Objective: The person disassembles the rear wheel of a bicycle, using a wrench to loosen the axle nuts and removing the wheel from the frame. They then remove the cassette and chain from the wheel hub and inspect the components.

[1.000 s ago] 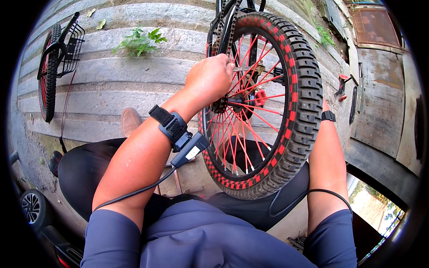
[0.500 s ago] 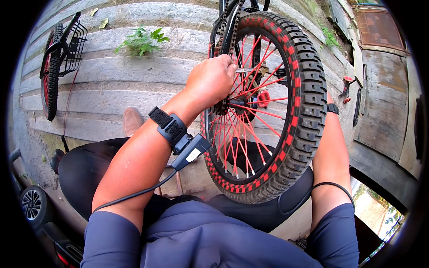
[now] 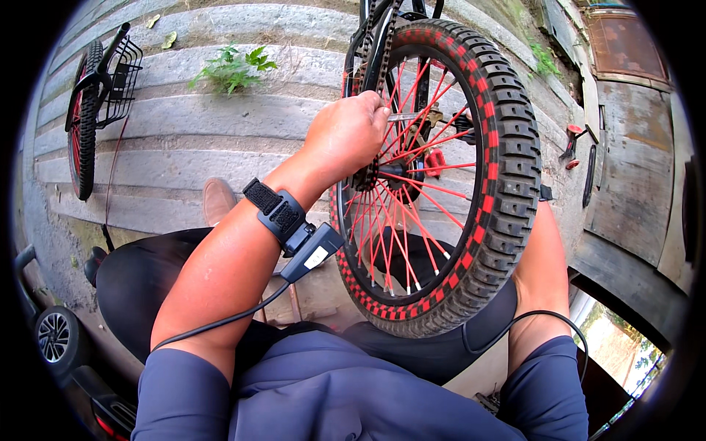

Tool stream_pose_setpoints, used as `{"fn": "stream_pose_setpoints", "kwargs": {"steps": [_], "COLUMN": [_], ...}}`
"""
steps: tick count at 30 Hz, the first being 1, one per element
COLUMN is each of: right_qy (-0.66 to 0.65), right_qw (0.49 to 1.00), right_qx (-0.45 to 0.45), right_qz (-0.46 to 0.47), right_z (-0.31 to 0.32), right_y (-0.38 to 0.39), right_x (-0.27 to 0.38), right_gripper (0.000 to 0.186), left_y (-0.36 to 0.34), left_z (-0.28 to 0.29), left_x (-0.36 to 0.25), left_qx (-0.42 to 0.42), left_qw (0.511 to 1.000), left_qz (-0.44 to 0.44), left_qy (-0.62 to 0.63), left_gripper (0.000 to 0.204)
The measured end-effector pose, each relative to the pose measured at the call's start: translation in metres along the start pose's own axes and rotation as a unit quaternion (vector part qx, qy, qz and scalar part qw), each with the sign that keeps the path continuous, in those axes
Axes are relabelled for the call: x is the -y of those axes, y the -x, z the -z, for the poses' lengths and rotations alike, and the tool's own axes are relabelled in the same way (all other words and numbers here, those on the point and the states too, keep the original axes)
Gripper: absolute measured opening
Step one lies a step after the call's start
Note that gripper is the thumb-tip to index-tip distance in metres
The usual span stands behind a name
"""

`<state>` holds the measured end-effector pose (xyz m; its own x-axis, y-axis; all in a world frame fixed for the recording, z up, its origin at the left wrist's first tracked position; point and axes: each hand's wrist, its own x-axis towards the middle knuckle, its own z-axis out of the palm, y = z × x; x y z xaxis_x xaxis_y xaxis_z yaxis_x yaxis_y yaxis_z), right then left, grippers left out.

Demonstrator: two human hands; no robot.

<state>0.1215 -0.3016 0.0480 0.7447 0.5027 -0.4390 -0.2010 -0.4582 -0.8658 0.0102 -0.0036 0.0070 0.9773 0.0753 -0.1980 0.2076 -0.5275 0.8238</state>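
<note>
My left hand (image 3: 353, 131) grips a slim silver wrench (image 3: 403, 116) beside the chain (image 3: 371, 59) and black frame (image 3: 385, 33) of a bicycle. The bicycle's wheel (image 3: 507, 154) has a knobbly black tyre, a red-and-black checked sidewall and red spokes, and stands upright between my legs. A red part (image 3: 434, 163) and brassy fittings (image 3: 431, 119) show behind the spokes near the hub. My right forearm (image 3: 544, 279) reaches up along the wheel's right side; the hand itself is hidden behind the tyre.
A detached front wheel with fork and basket (image 3: 87, 117) lies at left, near a small green plant (image 3: 228, 70). A car-like wheel (image 3: 59, 334) is at lower left. A red-ended tool (image 3: 572, 147) lies at right beside weathered boards (image 3: 636, 169). Stone slabs (image 3: 162, 173) form the ground.
My right forearm has slid further behind the tyre, its wrist strap now mostly covered. The wheel has shifted slightly rightward. My left hand keeps its grip in nearly the same place.
</note>
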Motion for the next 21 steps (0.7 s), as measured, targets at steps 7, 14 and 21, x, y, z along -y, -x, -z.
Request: {"fn": "stream_pose_setpoints", "kwargs": {"steps": [7,14,21], "right_qy": [0.012,0.028,0.023], "right_qw": [1.000,0.999,0.998], "right_qx": [-0.007,-0.001,0.023], "right_qz": [0.005,0.015,-0.048], "right_z": [0.001,0.006,0.022], "right_y": [0.006,0.000,0.010], "right_x": [0.000,-0.003,0.010], "right_gripper": [0.027,0.027,0.030], "left_y": [-0.001,-0.003,-0.005], "left_z": [-0.002,-0.001,-0.004], "left_x": [-0.002,-0.001,-0.003], "left_qx": [0.010,0.017,0.024], "left_qw": [1.000,1.000,0.999], "left_qz": [-0.004,0.004,-0.008], "left_qy": [0.006,0.014,0.030], "left_gripper": [0.028,0.029,0.028]}}
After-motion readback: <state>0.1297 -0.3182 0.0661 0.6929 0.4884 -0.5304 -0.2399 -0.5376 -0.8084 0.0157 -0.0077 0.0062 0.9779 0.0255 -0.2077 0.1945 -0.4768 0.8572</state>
